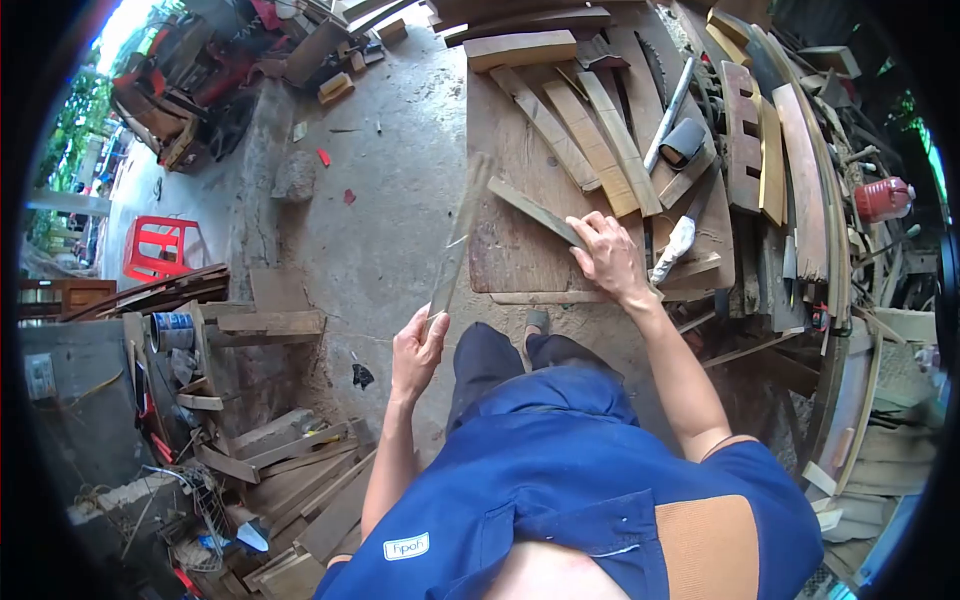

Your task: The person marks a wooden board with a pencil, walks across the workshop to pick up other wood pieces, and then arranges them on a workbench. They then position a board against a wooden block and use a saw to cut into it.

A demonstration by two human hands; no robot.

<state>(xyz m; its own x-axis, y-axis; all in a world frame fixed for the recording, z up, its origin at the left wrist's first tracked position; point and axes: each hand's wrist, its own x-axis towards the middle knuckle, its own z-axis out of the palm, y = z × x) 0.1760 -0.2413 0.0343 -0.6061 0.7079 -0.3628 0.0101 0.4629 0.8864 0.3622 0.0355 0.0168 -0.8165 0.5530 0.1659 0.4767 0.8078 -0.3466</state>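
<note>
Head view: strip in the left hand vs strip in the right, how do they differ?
Backdrop: left strip shows mostly against the concrete floor, right strip against the wooden board.
Angle: left strip rises steeply, far end leaning right; right strip slants toward the upper left.
Sharpness: left strip is blurred, right strip clearer.
Shared: both are long and narrow, one in the left hand, one in the right hand.

Red slotted plastic stool (160, 250) on grey concrete floor (390, 130), far left. Blue-labelled cylindrical can (173, 332) nearer, same side; crumpled black scrap (362, 376) on the floor to its right. Red plastic jar (884, 201) far right; two small red scraps (323, 157) mid-floor.
</note>
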